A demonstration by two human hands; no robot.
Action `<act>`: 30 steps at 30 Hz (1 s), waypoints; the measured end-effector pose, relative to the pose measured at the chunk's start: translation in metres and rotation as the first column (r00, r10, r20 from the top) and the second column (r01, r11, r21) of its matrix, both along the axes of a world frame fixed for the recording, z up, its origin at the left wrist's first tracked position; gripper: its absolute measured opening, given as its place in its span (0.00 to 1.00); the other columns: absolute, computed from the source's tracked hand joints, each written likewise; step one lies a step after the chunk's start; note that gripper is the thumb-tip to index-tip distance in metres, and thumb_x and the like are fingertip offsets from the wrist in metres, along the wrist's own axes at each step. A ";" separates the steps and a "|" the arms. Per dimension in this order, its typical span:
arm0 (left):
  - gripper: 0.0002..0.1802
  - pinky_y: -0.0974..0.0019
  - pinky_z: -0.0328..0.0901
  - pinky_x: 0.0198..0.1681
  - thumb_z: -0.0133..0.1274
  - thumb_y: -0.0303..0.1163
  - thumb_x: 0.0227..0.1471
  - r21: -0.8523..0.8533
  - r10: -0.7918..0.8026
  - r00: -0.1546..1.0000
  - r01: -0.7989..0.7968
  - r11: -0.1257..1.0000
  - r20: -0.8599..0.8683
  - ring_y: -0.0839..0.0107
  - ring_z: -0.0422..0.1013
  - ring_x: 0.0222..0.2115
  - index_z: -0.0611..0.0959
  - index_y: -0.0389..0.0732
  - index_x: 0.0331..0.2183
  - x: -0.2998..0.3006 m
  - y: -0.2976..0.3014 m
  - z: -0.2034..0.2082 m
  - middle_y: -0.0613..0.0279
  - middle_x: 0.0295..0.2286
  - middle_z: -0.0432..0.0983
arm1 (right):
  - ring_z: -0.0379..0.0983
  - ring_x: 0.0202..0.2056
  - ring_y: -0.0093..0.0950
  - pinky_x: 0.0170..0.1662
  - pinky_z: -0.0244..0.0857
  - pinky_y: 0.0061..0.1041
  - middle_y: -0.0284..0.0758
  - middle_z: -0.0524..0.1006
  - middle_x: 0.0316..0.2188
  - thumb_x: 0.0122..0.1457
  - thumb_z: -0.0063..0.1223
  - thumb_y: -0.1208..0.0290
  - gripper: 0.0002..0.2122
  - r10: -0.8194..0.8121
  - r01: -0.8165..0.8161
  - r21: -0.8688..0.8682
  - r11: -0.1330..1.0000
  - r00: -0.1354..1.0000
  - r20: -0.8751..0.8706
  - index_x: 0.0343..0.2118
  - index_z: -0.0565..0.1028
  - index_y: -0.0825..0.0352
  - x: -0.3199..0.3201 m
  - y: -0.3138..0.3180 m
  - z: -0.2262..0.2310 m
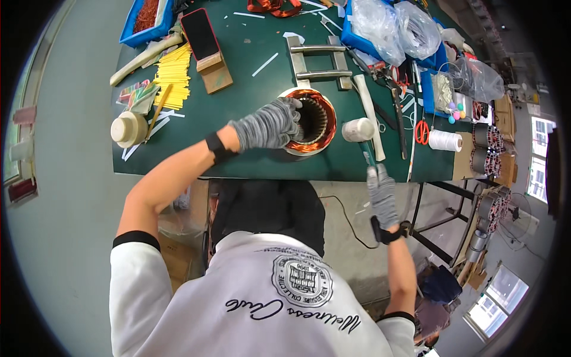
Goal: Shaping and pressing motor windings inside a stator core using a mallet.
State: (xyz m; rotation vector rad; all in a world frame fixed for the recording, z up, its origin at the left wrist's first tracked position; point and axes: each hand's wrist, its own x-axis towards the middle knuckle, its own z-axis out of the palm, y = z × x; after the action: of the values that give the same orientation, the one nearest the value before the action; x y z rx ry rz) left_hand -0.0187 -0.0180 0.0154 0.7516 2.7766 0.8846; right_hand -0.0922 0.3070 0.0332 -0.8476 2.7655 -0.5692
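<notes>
A motor stator (326,138) with copper windings round its rim and a slotted bore stands on the green table (238,160) in front of me. My left hand (270,125), in a grey knitted glove, is closed over the left side of its rim, fingertips at the edge of the bore. Those fingertips partly hide the winding. In my right hand (382,193), also gloved, is the green handle of a mallet (358,130). Its white head is just right of the stator, apart from it. My right fingers are wrapped round the handle near the table's front edge.
Behind the stator lies a metal frame (321,75) with two bars. Right are a pale wooden stick (370,116), red scissors (422,132) and a thread spool (445,141). Yellow strips (172,77), a phone (200,34) on a wooden stand and a cream round container (128,129) are left.
</notes>
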 end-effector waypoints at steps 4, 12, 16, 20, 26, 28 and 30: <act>0.22 0.56 0.51 0.52 0.51 0.39 0.39 -0.110 0.450 0.864 -0.482 0.869 -0.227 0.62 0.65 0.40 0.76 0.43 0.40 0.028 0.082 -0.004 0.58 0.32 0.73 | 0.66 0.17 0.41 0.21 0.59 0.34 0.43 0.69 0.14 0.56 0.45 0.64 0.11 0.040 -0.041 0.019 0.999 0.999 0.020 0.36 0.69 0.66 -0.013 -0.023 0.095; 0.23 0.57 0.57 0.47 0.48 0.31 0.40 -0.042 0.474 0.793 -0.528 0.848 -0.382 0.63 0.67 0.37 0.74 0.50 0.44 0.037 0.099 -0.035 0.65 0.31 0.72 | 0.69 0.24 0.39 0.29 0.63 0.31 0.45 0.71 0.24 0.56 0.43 0.67 0.13 0.226 -0.328 -0.132 0.936 0.843 -0.488 0.39 0.67 0.71 0.011 -0.019 0.059; 0.21 0.58 0.57 0.47 0.47 0.32 0.39 0.005 0.338 0.805 -0.385 0.923 -0.487 0.63 0.68 0.38 0.77 0.52 0.41 0.035 0.084 -0.041 0.63 0.33 0.73 | 0.69 0.22 0.39 0.27 0.63 0.34 0.44 0.71 0.20 0.56 0.41 0.69 0.10 0.173 -0.174 -0.022 0.984 0.983 -0.062 0.38 0.67 0.69 -0.002 0.014 0.032; 0.21 0.56 0.60 0.45 0.47 0.31 0.39 0.035 0.302 0.845 -0.320 0.947 -0.441 0.61 0.68 0.40 0.78 0.51 0.40 0.036 0.072 -0.030 0.59 0.32 0.73 | 0.69 0.23 0.43 0.27 0.62 0.33 0.46 0.71 0.22 0.56 0.42 0.69 0.09 -0.042 0.133 -0.330 0.935 0.962 0.270 0.38 0.68 0.67 0.021 -0.003 0.062; 0.20 0.55 0.56 0.50 0.47 0.30 0.41 0.043 0.131 0.936 -0.123 0.991 -0.326 0.59 0.67 0.41 0.78 0.54 0.41 0.025 0.035 -0.017 0.58 0.35 0.73 | 0.67 0.20 0.44 0.23 0.59 0.37 0.47 0.69 0.16 0.55 0.46 0.68 0.13 -0.049 0.043 0.036 0.998 0.986 0.160 0.41 0.67 0.69 -0.017 0.012 0.015; 0.18 0.54 0.49 0.54 0.50 0.27 0.40 0.159 0.078 0.951 -0.031 0.987 -0.299 0.57 0.65 0.44 0.79 0.53 0.37 0.032 0.021 -0.010 0.58 0.37 0.72 | 0.66 0.17 0.43 0.22 0.59 0.37 0.46 0.68 0.15 0.54 0.48 0.69 0.13 0.025 -0.037 0.065 0.997 0.985 0.173 0.40 0.67 0.69 -0.024 0.013 0.054; 0.16 0.54 0.48 0.55 0.52 0.26 0.38 0.243 0.296 0.903 -0.225 0.944 -0.311 0.56 0.63 0.45 0.80 0.52 0.34 0.042 0.030 -0.012 0.56 0.39 0.70 | 0.63 0.13 0.32 0.19 0.58 0.30 0.38 0.66 0.13 0.54 0.47 0.70 0.12 0.117 -0.087 -0.130 0.988 0.962 0.248 0.39 0.67 0.67 -0.032 0.008 0.067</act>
State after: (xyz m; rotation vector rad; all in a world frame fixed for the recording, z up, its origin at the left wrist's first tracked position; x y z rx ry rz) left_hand 0.0231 0.0124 0.0033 0.6183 3.1899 1.2046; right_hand -0.1245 0.3154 0.1006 -0.8686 2.4617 -0.7706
